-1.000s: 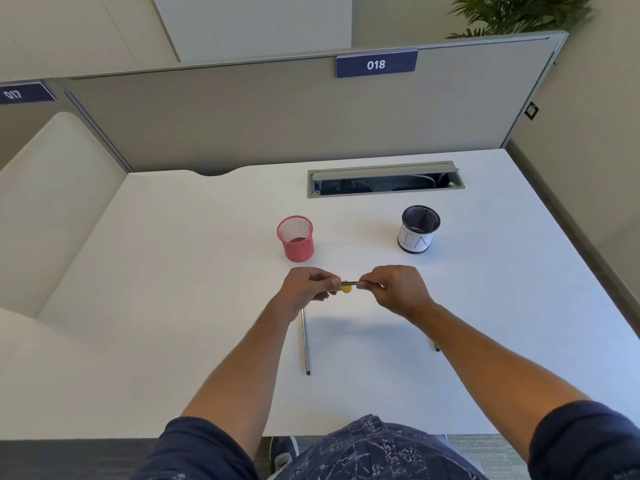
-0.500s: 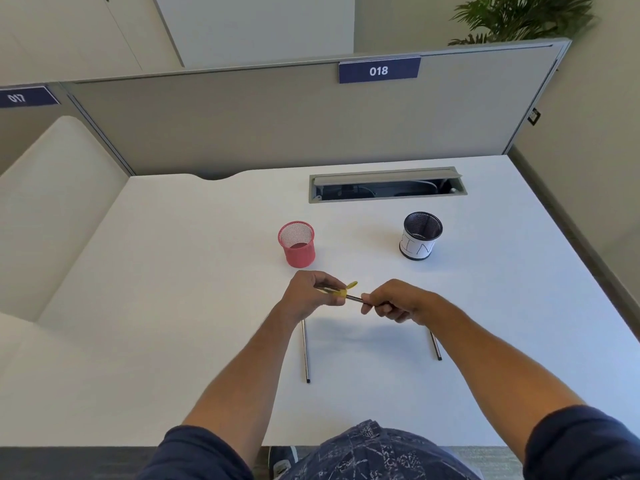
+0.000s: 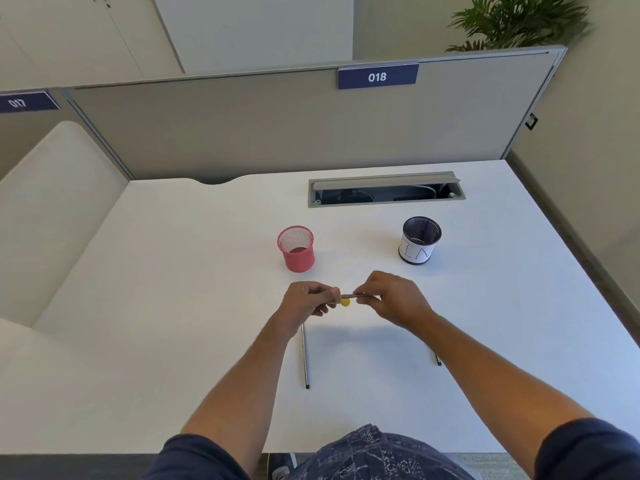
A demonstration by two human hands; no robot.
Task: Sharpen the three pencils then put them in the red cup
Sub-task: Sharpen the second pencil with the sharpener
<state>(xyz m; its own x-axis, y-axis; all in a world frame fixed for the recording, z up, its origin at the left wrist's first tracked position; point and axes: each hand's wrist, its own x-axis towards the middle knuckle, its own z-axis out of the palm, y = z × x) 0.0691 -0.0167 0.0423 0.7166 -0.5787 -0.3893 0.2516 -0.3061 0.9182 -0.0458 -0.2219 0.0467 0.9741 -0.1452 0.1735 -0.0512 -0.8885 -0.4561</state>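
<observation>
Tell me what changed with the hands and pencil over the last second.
The right hand rolled its knuckles back up, turning the pencil level in the yellow sharpener gripped by the left hand. Red cup, black cup and both desk pencils stayed put.

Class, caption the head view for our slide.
Left hand holds yellow sharpener; right hand feeds pencil.

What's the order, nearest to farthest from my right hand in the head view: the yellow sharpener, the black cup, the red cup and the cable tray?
From the right hand:
1. Yellow sharpener, just left of it, by the left hand.
2. Black cup, beyond it, slightly right.
3. Red cup, beyond it, to the left.
4. Cable tray, at the desk's far edge.
</observation>
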